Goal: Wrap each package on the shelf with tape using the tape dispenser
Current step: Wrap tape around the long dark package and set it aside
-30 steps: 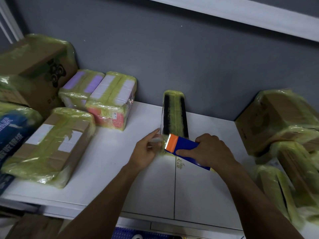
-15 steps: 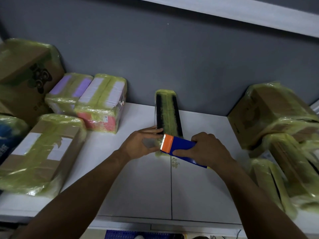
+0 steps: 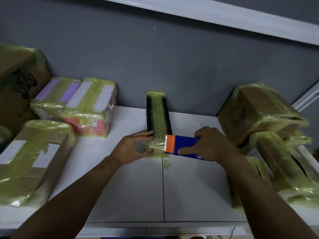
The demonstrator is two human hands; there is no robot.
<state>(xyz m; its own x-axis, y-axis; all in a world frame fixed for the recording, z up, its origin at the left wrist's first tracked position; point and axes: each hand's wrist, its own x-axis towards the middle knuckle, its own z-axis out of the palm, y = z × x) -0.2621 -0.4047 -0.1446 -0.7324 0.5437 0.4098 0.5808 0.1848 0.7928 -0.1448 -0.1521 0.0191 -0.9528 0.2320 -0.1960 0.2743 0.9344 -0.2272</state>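
The shelf (image 3: 131, 187) carries taped packages (image 3: 34, 161) at its left and right ends, and a narrow black package (image 3: 158, 114) runs from the back edge toward the middle. At that package's near end the right hand (image 3: 214, 144) grips the dispenser (image 3: 183, 145), fingers curled over it, while the left hand (image 3: 133, 147) presses nearly straight, close-set fingers against the package's left side. With tape (image 3: 158, 145) stretched between them, this looks like starting a band; next likely calls for pulling the dispenser round while holding the package steady.
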